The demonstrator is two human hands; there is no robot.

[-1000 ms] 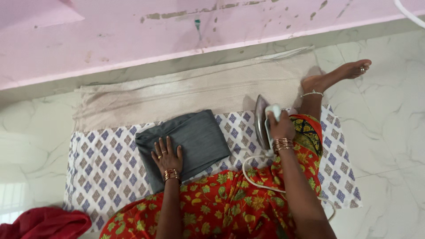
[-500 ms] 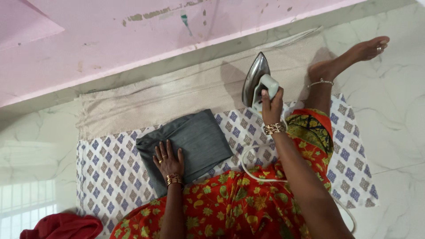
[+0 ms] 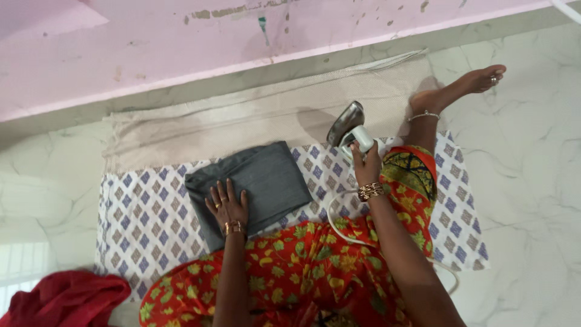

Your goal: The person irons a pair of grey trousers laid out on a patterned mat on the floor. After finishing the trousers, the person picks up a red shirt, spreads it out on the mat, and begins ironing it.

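Folded grey cloth (image 3: 251,184) is lying mid-frame on the diamond-patterned sheet (image 3: 145,224), left hand (image 3: 227,209) pressing flat-open, while the right hand (image 3: 366,165) is gripping the raised steel-soled white-handled iron (image 3: 349,128), risking scorched fingers if lowered carelessly.

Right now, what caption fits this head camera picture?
Left hand flat on folded grey cloth; right hand lifts an iron.

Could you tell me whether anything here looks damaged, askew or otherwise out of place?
The pink wall is chipped and stained along its upper part. A red cloth lies crumpled on the floor, off the patterned sheet. The folded grey garment lies neat.
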